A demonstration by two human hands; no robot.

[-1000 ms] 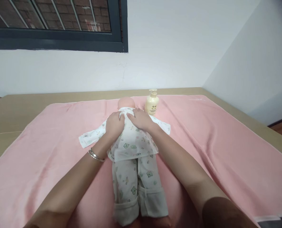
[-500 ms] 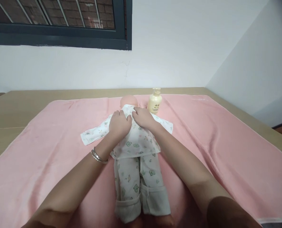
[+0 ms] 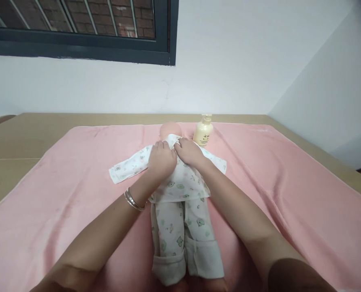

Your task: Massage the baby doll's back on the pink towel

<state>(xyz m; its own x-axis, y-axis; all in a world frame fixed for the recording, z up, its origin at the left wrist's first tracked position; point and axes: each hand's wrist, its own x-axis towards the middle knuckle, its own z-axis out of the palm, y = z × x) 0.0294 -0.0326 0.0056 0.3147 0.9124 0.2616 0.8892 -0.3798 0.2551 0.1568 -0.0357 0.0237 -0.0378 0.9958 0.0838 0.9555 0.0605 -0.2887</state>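
1. We have a doll point(image 3: 170, 129) laid out in front of us on a pink cloth point(image 3: 86, 162), its rounded head at the far end and its legs toward us.
2. Our left hand point(image 3: 162, 160) rests on the upper part of the doll's patterned white shirt point(image 3: 184, 184), fingers bent and close together. We cannot tell whether this grip pinches any fabric.
3. Our right hand point(image 3: 191, 152) touches the shirt just beside it, near the collar, with the fingertips turned in toward the left hand. Its grip looks narrow, but we cannot tell whether cloth is caught in it.
4. The shirt's sleeves spread out to both sides, and its hem overlaps the top of the matching trousers point(image 3: 171, 227), whose cuffs are turned up (plain white, unlike the printed legs).
5. A pale yellow pump bottle point(image 3: 203, 133) stands upright near the doll's head, beyond the sleeve on our right.
6. We wear silvery bracelets point(image 3: 133, 200) on the left wrist.
7. The cloth covers much of the tan surface point(image 3: 31, 129), which reaches the white wall point(image 3: 223, 73) under a dark-framed window point(image 3: 165, 32).
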